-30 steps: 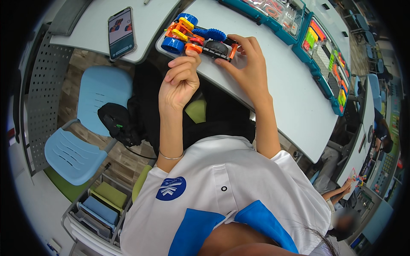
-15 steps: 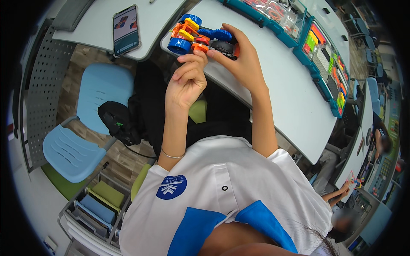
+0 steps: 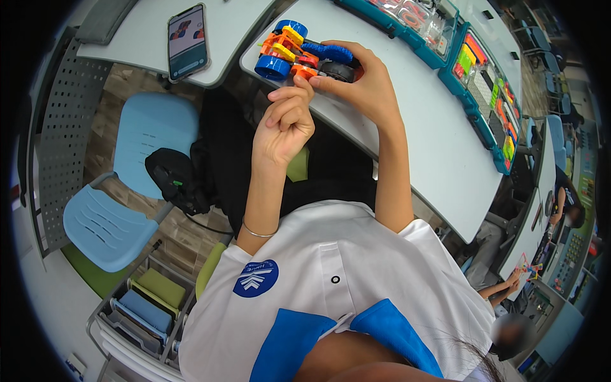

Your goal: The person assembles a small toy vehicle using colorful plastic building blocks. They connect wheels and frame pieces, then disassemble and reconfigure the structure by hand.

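A toy car built from plastic parts, with blue-rimmed wheels at its left end, an orange and yellow frame and black wheels at its right end, is held at the near edge of the white table. My right hand grips its black-wheeled end between thumb and fingers. From below, my left hand has its fingers curled, the fingertips pressed at an orange piece on the car's near side. Part of the black wheel and the frame behind it is hidden by my right hand.
A phone showing a picture of a similar build lies on the left table. Teal cases of coloured building parts lie open at the far right of the white table. Blue chairs stand at left; another person's hands are at lower right.
Both hands and the toy car have shifted slightly to the right. My right fingers have wrapped a little lower around the black-wheeled end.
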Tool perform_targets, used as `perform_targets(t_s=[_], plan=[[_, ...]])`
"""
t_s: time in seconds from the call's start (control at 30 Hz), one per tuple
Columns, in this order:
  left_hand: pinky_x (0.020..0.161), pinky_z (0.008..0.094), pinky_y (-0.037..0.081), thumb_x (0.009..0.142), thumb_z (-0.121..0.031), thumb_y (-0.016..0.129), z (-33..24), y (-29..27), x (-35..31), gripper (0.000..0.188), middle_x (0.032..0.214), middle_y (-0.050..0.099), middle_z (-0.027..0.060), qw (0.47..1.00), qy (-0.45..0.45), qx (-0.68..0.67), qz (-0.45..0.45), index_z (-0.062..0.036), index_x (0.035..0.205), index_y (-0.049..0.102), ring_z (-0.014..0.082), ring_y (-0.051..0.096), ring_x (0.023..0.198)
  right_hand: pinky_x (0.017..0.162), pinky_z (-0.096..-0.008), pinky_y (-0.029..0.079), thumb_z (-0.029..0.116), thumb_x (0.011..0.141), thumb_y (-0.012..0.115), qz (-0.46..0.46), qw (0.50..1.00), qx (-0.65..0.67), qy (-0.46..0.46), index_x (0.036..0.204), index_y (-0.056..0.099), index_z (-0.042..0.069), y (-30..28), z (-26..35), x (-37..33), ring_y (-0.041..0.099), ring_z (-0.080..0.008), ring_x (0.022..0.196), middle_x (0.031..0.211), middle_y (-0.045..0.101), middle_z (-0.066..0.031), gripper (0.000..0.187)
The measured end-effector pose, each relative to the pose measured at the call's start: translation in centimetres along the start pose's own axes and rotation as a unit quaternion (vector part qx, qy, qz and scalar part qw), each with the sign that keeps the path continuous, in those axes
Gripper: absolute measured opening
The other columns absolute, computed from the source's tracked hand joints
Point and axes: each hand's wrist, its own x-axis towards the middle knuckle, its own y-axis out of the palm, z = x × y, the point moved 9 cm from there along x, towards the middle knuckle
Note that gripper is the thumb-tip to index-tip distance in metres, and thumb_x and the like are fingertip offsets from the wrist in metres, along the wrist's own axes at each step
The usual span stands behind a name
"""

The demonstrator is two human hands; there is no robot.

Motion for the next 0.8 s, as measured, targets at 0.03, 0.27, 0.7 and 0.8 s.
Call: perform_targets(t_s=[0.03,0.27,0.7,0.8], plan=[[0.037,0.0234,0.021,0.102,-0.006,0.041,0.0,0.0,0.0,0.017,0.067,0.056,0.0035,1.000,0.001,0.000,0.001,0.0073,0.110,0.050,0.0080,0.039,0.036,0.090,-0.0353,0.048,0.028,0.063,0.090,-0.001,1.000,0.004,0.009,0.114,0.070,0.008,0.1,-0.3,0.0,0.059,-0.0252,0.101,0.104,0.069,-0.0086,0.058],[0.039,0.0229,0.023,0.103,-0.006,0.040,0.1,0.1,-0.1,0.019,0.068,0.056,0.0032,1.000,0.002,0.031,0.005,0.0090,0.112,0.050,0.0077,0.039,0.037,0.092,-0.0361,0.047,0.030,0.063,0.089,-0.032,0.999,-0.029,-0.012,0.113,0.071,0.009,0.0,-0.1,-0.4,0.058,-0.0255,0.100,0.105,0.069,-0.0084,0.057],[0.038,0.0226,0.024,0.106,-0.010,0.037,-0.2,-0.3,0.2,0.027,0.068,0.054,0.0016,0.994,-0.002,0.103,0.024,0.0104,0.109,0.053,0.0075,0.037,0.037,0.087,-0.0354,0.051,0.035,0.066,0.089,-0.047,0.999,-0.015,-0.008,0.109,0.071,0.005,-0.2,-0.3,-0.5,0.064,-0.0241,0.098,0.102,0.071,-0.0111,0.055],[0.038,0.0228,0.025,0.107,-0.013,0.036,-0.2,-0.5,0.3,0.030,0.067,0.054,0.0011,0.989,0.008,0.146,0.018,0.0108,0.109,0.055,0.0073,0.036,0.037,0.091,-0.0357,0.049,0.034,0.066,0.089,-0.042,0.999,-0.026,-0.016,0.111,0.070,0.005,-0.5,0.1,-0.6,0.063,-0.0244,0.100,0.104,0.071,-0.0106,0.057]])
